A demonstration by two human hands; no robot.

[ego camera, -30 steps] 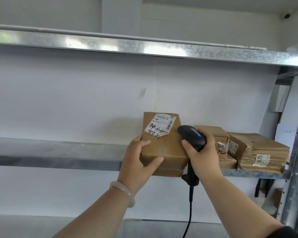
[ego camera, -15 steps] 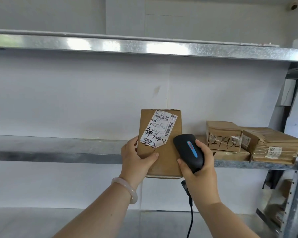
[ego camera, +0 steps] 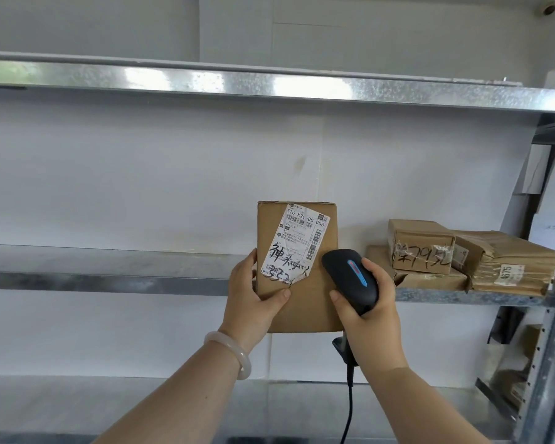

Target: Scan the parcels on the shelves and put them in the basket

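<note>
Parcel [ego camera: 305,302]: brown carton, held upright in front of the middle shelf [ego camera: 109,278], white label [ego camera: 293,245] facing the viewer.
Left hand [ego camera: 253,293]: grips the carton's left edge, thumb across its front; pale bracelet [ego camera: 234,354] on the wrist.
Right hand [ego camera: 374,318]: wrapped round a black scanner [ego camera: 350,280] just right of the label, cable [ego camera: 350,405] hanging down.
Right end of shelf: small box [ego camera: 420,245] atop a flat parcel [ego camera: 430,279]; taped bundle [ego camera: 510,261] marked 4675 beside them.
</note>
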